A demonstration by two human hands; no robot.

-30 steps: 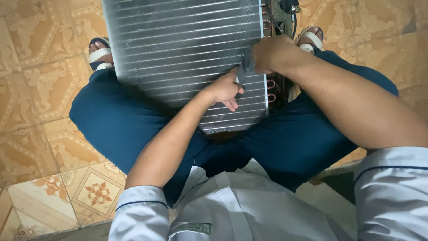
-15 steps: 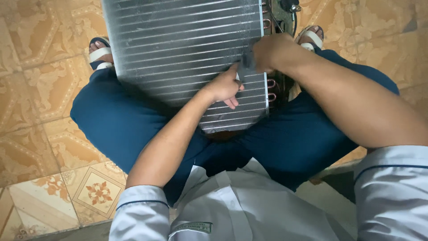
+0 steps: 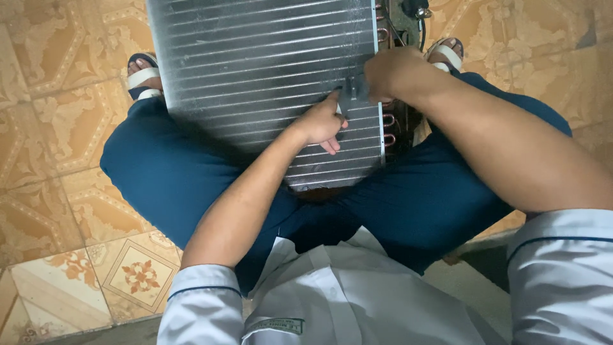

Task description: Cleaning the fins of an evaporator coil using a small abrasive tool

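A silver finned coil panel (image 3: 255,70) leans between my knees, its lower edge near my lap. Copper tube bends (image 3: 388,128) run down its right side. My left hand (image 3: 321,124) rests on the fins near the panel's lower right, thumb up against a small grey tool (image 3: 348,96). My right hand (image 3: 389,73) grips that grey tool at the panel's right edge, fingers curled over it. Most of the tool is hidden by my fingers.
I sit with dark blue trousers (image 3: 166,172) and white-strapped sandals (image 3: 143,76) on a patterned orange tiled floor (image 3: 51,128). A dark fitting with cables (image 3: 412,13) sticks out at the panel's upper right.
My right hand and the grey tool have shifted slightly along the panel's right edge. My left hand has stayed on the fins.
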